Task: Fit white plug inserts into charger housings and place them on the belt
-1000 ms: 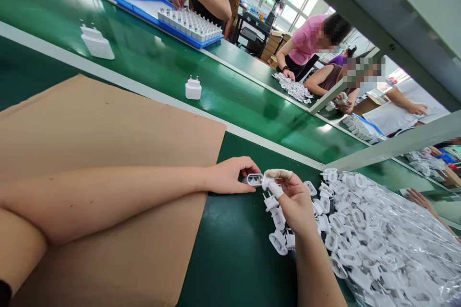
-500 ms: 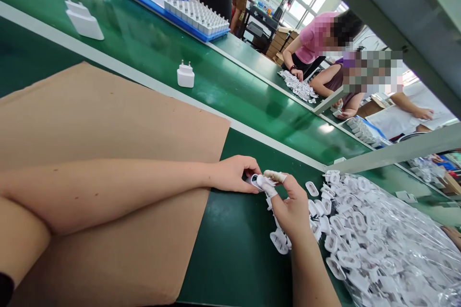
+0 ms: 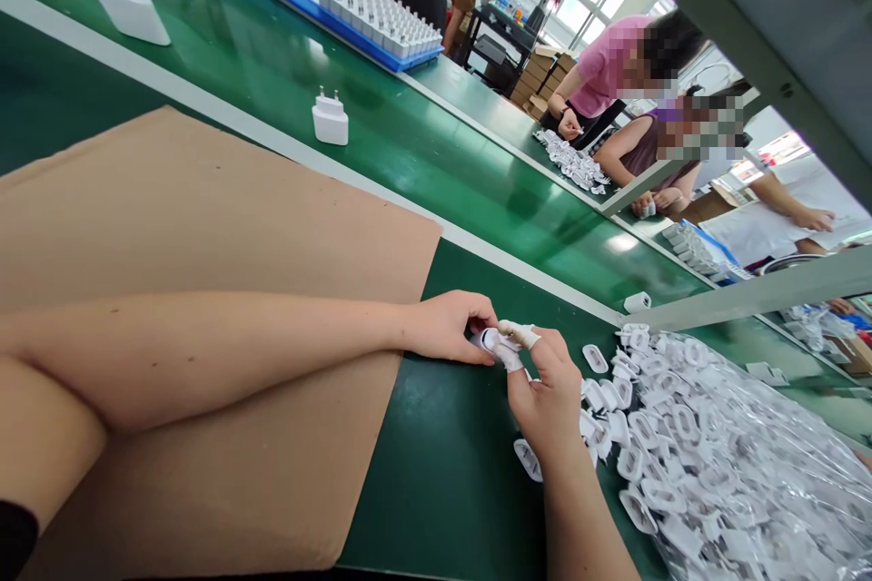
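My left hand point(image 3: 453, 329) is closed around a white charger housing point(image 3: 480, 341), its open end turned toward my right hand. My right hand point(image 3: 549, 395) has white coverings on its thumb and index finger. These two fingers pinch a white plug cover at the housing's open end; they mostly hide it, and I cannot tell how far it sits inside. Just right of my right hand lie loose white plug covers point(image 3: 595, 359), oval with prongs. Beyond them a large heap of the same covers point(image 3: 681, 427) rests on clear plastic.
Brown cardboard point(image 3: 272, 227) lies under my left arm. Assembled chargers point(image 3: 331, 120) stand on the green belt point(image 3: 422, 154) behind a pale rail. A blue tray point(image 3: 401, 62) of chargers is at the far side. A metal post point(image 3: 749, 290) slants at right. Co-workers handle white parts across the belt.
The chargers on the belt have moved left, and another one shows near the metal post. My right fingers have closed in slightly on the housing; my left hand keeps its grip.
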### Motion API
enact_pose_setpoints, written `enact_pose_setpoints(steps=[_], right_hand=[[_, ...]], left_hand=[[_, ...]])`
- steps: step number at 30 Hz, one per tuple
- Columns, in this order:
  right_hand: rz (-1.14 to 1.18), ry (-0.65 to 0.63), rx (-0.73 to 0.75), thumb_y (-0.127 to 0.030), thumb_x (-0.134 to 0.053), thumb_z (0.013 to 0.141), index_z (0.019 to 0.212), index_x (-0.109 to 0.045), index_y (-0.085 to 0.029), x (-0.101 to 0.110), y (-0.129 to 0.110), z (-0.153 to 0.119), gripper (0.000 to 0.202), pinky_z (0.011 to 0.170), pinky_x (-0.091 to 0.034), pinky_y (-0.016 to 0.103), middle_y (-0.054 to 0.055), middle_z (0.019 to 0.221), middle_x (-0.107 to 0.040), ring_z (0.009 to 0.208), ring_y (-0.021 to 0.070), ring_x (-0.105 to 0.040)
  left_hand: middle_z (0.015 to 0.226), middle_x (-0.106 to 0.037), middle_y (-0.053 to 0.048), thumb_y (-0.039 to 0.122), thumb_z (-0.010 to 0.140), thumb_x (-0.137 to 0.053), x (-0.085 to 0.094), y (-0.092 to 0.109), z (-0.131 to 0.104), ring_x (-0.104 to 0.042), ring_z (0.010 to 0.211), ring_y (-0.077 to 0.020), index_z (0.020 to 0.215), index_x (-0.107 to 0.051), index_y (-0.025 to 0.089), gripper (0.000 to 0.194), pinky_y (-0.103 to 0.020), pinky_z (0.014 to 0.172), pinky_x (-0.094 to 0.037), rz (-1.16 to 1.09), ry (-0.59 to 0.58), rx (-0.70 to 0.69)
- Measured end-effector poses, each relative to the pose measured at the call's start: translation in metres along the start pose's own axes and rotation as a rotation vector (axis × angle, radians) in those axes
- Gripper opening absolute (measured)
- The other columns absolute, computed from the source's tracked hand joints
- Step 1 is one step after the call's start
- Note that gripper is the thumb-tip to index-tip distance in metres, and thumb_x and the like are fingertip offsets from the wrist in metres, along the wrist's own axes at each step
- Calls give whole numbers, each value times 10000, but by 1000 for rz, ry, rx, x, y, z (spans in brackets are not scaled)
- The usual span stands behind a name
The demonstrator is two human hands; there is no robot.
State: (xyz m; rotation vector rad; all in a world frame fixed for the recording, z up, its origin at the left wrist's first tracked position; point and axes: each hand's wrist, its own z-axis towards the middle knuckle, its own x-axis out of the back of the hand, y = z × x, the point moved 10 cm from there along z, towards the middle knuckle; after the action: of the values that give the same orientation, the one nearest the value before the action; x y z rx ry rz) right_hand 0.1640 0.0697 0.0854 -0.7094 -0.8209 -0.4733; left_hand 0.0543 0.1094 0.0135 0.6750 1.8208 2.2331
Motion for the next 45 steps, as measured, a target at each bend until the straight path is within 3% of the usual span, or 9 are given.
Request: enact_pose_setpoints(steps=[7,16,21,24,27,35,39,42,45], right_hand=[[-50,-17,20,-114,-524,905,1141,-704,-269,-1,-6,2,335,798,-561,388,69,992,-726,948,247,-660],[-184,-131,30,-28,-496,744,914,-673,-227,-8,-12,11,316,705,-494,359,58,850,-690,797,239,-594],[-227,-72,-26,-43,-520,716,846,-653,-240,-8,-7,7,271,899,-506,420,47,812,-671,832,245,-611],[-161,-22,-76,-62,-515,754,933,-674,-246,-8,-3,2,302,1065,-458,477,30,813,-678,825,231,-631],[-108,3,-143,-90,-522,787,990,-674,-248,-9,1,-2,299,1106,-444,489,26,828,-690,826,227,-647],[-77,-16,-264,-60,-526,788,1196,-608,-201,-14,8,-12,440,890,-559,412,110,1105,-679,950,255,-679],[48,9,-326,-103,-605,786,1366,-462,-206,2,19,-15,606,854,-563,397,181,1493,-438,1009,230,-690],[-122,-102,-297,-189,-736,740,1295,-526,-206,18,19,-17,594,912,-514,466,162,1380,-537,1142,322,-607],[-350,-313,-316,-156,-803,647,1124,-621,-191,20,27,-25,512,867,-471,473,121,1127,-653,1041,350,-595]], left_hand=[[844,-617,8,328,687,-838,0,0,1,-580,801,-159,820,-653,183,270,-261,711,-450,-2,4,-7],[836,-617,10,335,686,-837,-1,-2,0,-587,810,-159,812,-642,181,279,-265,742,-463,-42,11,-5],[912,-672,-16,350,699,-832,-5,-2,-1,-632,869,-183,918,-675,179,319,-284,787,-497,-64,3,13],[1001,-709,-39,323,722,-805,-9,2,-2,-655,918,-194,1059,-681,178,387,-304,846,-511,-88,-12,-2],[932,-709,-27,337,726,-805,-10,3,-3,-657,876,-192,1018,-678,177,356,-307,828,-516,-33,15,-8],[986,-692,-44,381,754,-756,-18,10,-1,-652,877,-211,1080,-651,196,390,-304,766,-512,160,-39,12],[948,-654,-46,392,776,-719,-21,18,1,-627,830,-205,944,-686,193,262,-297,731,-487,350,-44,0],[880,-642,-30,421,778,-723,-15,18,9,-616,805,-203,855,-675,193,245,-298,733,-485,413,-16,3],[935,-682,-40,454,757,-740,12,4,30,-644,865,-228,959,-696,196,331,-324,806,-508,424,85,53]])
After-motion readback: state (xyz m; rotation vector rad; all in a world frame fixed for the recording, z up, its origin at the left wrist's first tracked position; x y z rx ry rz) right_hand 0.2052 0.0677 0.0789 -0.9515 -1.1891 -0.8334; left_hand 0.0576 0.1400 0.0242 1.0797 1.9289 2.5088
